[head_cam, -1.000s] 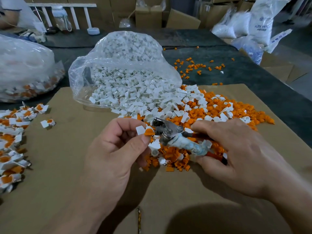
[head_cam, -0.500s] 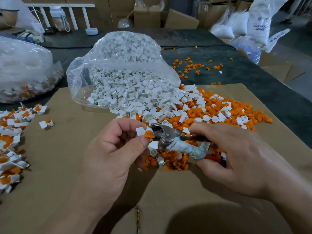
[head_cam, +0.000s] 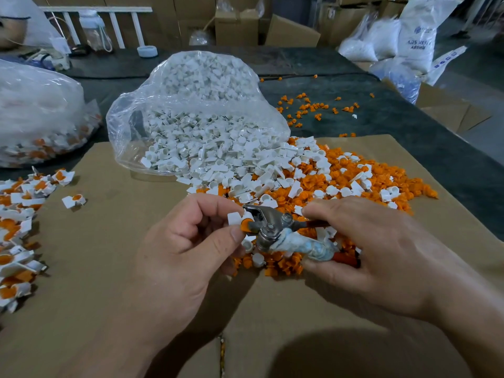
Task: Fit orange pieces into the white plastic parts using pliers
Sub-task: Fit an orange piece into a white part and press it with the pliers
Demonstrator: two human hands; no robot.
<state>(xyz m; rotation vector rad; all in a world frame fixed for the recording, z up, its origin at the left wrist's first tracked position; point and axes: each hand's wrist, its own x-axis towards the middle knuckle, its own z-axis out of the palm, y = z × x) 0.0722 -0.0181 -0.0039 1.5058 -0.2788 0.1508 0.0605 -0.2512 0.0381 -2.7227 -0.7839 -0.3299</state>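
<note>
Bare left hand, bare right hand, unsleeved forearms

This is looking like a warehouse or small factory floor. Stacked cardboard boxes are standing along the back and big white sacks are leaning at the right. A clear bag is spilling hundreds of white plastic parts onto a cardboard sheet, beside heaps of orange pieces.

We find bare brown cardboard sheet between the assembled white-and-orange parts pile leftward and the loose orange-and-white pieces heap.
</note>
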